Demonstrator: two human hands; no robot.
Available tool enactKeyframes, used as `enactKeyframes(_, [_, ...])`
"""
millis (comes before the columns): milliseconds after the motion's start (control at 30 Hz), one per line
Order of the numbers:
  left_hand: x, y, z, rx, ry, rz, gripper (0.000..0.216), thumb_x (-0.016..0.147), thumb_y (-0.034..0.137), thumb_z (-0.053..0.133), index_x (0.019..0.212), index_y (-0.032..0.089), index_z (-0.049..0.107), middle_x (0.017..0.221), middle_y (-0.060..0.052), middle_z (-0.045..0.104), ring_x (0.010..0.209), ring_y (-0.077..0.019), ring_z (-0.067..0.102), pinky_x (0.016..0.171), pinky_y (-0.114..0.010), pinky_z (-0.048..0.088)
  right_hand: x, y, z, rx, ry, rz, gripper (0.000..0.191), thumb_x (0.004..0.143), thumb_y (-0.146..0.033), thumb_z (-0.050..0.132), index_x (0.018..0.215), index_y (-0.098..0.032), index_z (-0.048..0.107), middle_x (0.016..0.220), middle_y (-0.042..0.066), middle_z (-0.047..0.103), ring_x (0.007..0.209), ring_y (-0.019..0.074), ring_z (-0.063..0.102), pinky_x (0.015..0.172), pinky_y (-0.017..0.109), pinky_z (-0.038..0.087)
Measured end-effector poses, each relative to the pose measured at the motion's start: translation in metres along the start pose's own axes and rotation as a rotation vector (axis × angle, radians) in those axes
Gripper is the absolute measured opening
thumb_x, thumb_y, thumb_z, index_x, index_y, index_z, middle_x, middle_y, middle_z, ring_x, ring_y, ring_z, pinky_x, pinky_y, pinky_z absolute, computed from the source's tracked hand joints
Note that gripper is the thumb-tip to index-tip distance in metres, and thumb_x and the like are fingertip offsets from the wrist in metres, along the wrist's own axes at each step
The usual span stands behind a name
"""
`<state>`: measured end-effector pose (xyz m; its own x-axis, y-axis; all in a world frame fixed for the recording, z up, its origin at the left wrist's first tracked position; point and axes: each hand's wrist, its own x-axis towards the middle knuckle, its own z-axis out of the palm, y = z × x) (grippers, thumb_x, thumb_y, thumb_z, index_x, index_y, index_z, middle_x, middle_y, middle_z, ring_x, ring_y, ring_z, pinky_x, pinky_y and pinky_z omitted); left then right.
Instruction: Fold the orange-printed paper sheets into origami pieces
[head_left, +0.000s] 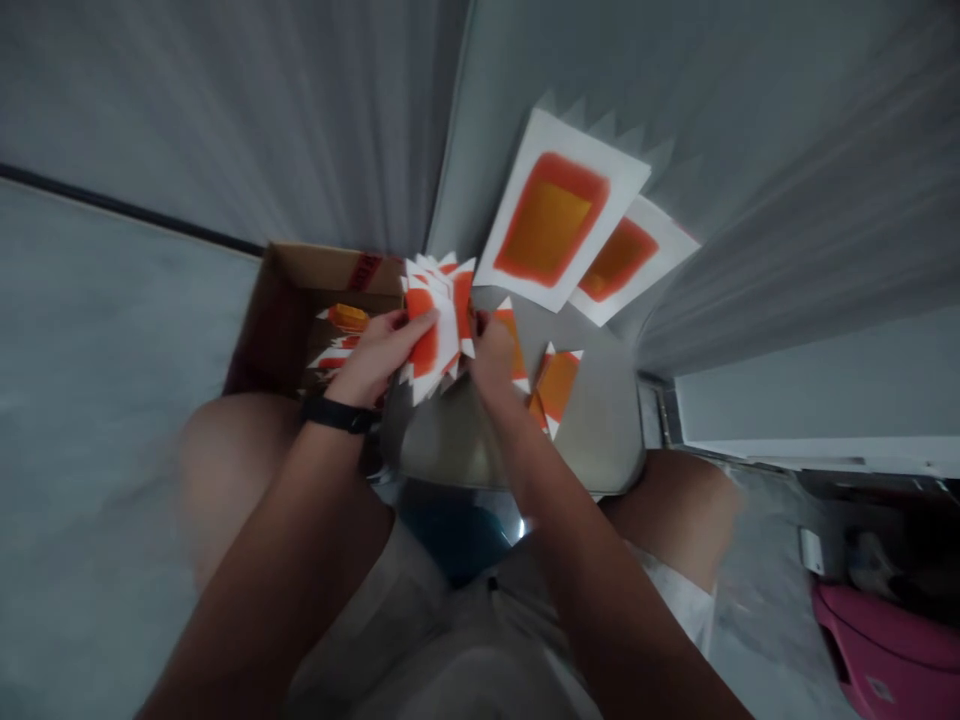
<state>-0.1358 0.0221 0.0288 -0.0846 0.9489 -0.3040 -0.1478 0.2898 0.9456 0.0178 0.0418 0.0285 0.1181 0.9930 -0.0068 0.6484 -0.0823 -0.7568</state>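
The person wears a black wristband [337, 415] and pale shorts [675, 600].

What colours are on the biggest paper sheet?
White paper with a golden-orange rectangle inside a fuzzy red-orange border, best seen in the head view.

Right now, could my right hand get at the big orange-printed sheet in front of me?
Probably yes. Your right hand lies close to the large orange-printed white sheet, with only the grey padded surface between them. However, it seems to be pinching the fanned zigzag-edged cards, so it would likely need to let go first.
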Motion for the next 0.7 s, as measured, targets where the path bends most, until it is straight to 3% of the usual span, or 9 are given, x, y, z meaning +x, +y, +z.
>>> enactKeyframes(100, [0.003, -0.006, -0.001, 0.120, -0.036, 0.047, 0.054, 0.082, 0.058, 0.079, 0.117, 0.016, 0.075, 0.116, -0.011, 0.080, 0.097, -0.0255, 0.075, 0.084, -0.035, 0.061, -0.003, 0.005, -0.015, -0.082, 0.101, 0.019, 0.032, 0.101, -0.022, 0.043, 0.112, -0.015, 0.072, 0.111, 0.015, 0.074, 0.108, 0.0261, 0.068, 0.101, 0.040, 0.050])
enactKeyframes(167, [0.003, -0.007, -0.001, 0.244, -0.035, 0.123, 0.056, 0.084, 0.059, 0.077, 0.120, 0.017, 0.073, 0.119, -0.010, 0.079, 0.101, -0.0270, 0.074, 0.090, -0.036, 0.059, -0.006, 0.007, -0.024, -0.032, 0.131, 0.037, 0.033, 0.102, -0.026, 0.042, 0.110, -0.016, 0.073, 0.107, 0.013, 0.075, 0.105, 0.0250, 0.069, 0.097, 0.038, 0.051])
enactKeyframes(267, [0.001, -0.007, 0.003, 0.449, -0.034, 0.297, 0.050, 0.094, 0.061, 0.064, 0.119, 0.018, 0.072, 0.118, -0.010, 0.077, 0.107, -0.0282, 0.071, 0.102, -0.040, 0.054, -0.008, 0.003, -0.030, 0.119, -0.027, 0.078, 0.045, 0.105, -0.049, 0.043, 0.097, -0.019, 0.075, 0.092, 0.009, 0.075, 0.091, 0.0238, 0.071, 0.084, 0.035, 0.055])
enactKeyframes(367, [-0.001, -0.011, 0.011, 0.578, 0.021, 0.437, 0.044, 0.107, 0.053, 0.040, 0.108, 0.020, 0.071, 0.112, -0.011, 0.075, 0.117, -0.0286, 0.065, 0.115, -0.043, 0.045, -0.006, -0.005, -0.025, 0.152, -0.187, 0.125, 0.047, 0.094, -0.064, 0.060, 0.095, -0.019, 0.075, 0.093, 0.008, 0.076, 0.092, 0.0249, 0.073, 0.084, 0.037, 0.057])
enactKeyframes(433, [-0.002, -0.016, 0.017, 0.622, 0.102, 0.435, 0.046, 0.109, 0.046, 0.033, 0.095, 0.022, 0.069, 0.102, -0.011, 0.073, 0.119, -0.0291, 0.061, 0.119, -0.044, 0.040, -0.003, -0.008, -0.019, 0.097, -0.207, 0.145, 0.045, 0.084, -0.060, 0.073, 0.100, -0.019, 0.075, 0.099, 0.010, 0.077, 0.097, 0.0272, 0.073, 0.090, 0.041, 0.058])
enactKeyframes(533, [-0.002, -0.022, 0.023, 0.661, 0.153, 0.372, 0.047, 0.108, 0.041, 0.031, 0.083, 0.022, 0.065, 0.091, -0.013, 0.069, 0.119, -0.0317, 0.059, 0.121, -0.048, 0.036, 0.000, -0.007, -0.009, 0.091, -0.127, 0.144, 0.045, 0.078, -0.049, 0.081, 0.110, -0.018, 0.074, 0.109, 0.012, 0.078, 0.105, 0.0282, 0.073, 0.098, 0.045, 0.057])
enactKeyframes(600, [-0.003, -0.024, 0.025, 0.654, 0.162, 0.348, 0.046, 0.107, 0.043, 0.032, 0.088, 0.020, 0.067, 0.097, -0.016, 0.070, 0.124, -0.0345, 0.055, 0.121, -0.053, 0.033, 0.000, -0.006, -0.004, 0.139, -0.072, 0.154, 0.046, 0.078, -0.044, 0.081, 0.115, -0.018, 0.073, 0.113, 0.012, 0.078, 0.107, 0.0270, 0.074, 0.099, 0.044, 0.058])
enactKeyframes(700, [-0.007, -0.025, 0.028, 0.650, 0.236, 0.328, 0.050, 0.106, 0.049, 0.035, 0.111, 0.015, 0.070, 0.115, -0.021, 0.067, 0.130, -0.0387, 0.052, 0.120, -0.058, 0.031, 0.000, -0.006, 0.002, 0.220, -0.112, 0.165, 0.037, 0.080, -0.039, 0.078, 0.111, -0.019, 0.074, 0.110, 0.009, 0.079, 0.102, 0.0244, 0.076, 0.095, 0.039, 0.060])
